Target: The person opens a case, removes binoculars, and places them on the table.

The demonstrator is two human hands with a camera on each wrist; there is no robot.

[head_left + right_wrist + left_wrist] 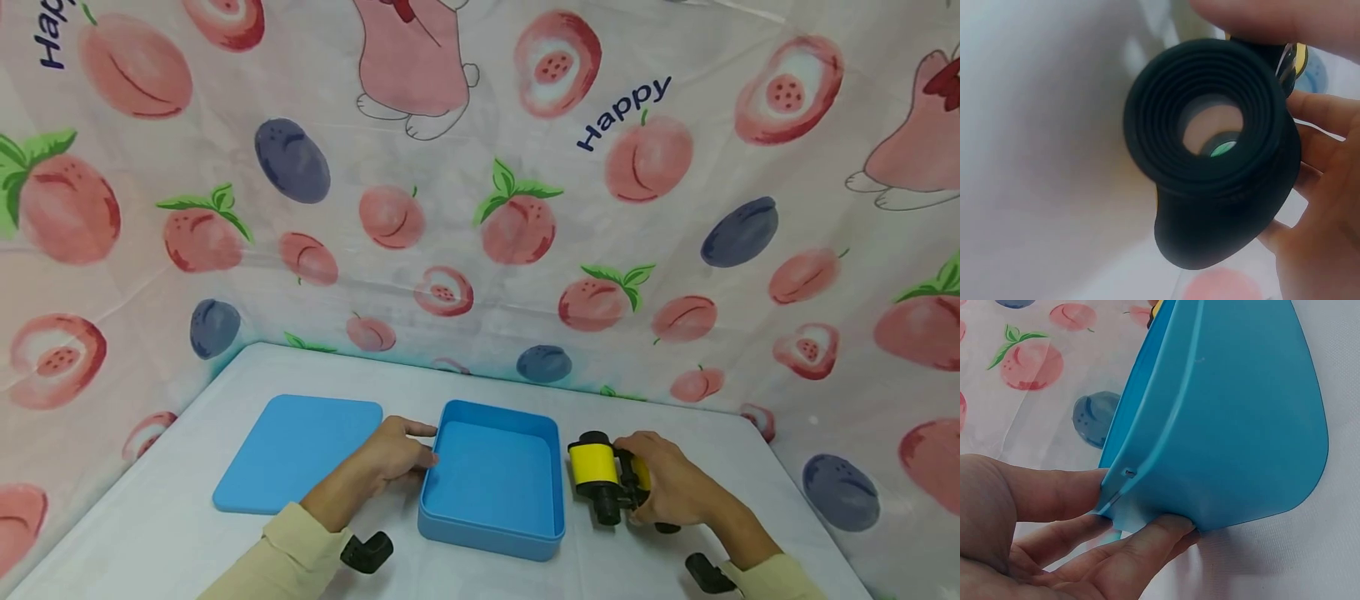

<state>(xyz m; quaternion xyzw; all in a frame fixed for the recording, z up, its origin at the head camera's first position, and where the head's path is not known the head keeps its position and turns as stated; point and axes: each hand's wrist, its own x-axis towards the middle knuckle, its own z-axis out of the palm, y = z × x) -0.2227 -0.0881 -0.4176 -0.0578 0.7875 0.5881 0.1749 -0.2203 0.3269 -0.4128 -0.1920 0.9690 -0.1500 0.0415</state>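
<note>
A blue open box point(498, 546) sits on the white table with its inside bare. My left hand point(393, 450) holds the box's left wall, thumb at the rim and other fingers against the outside. In the left wrist view the left hand's fingers point(1147, 544) lie along the lower part of that wall. To the right of the box, yellow and black binoculars point(594, 467) are gripped by my right hand point(667, 475) around their right barrel. The right wrist view looks into a black eyepiece point(1204, 119), with fingers and thumb around the barrel.
A flat blue lid point(292, 450) lies on the table left of the box, partly behind my left forearm. A fruit-printed curtain point(450, 208) hangs along the back and sides of the white table point(150, 533). Black devices are strapped at both wrists.
</note>
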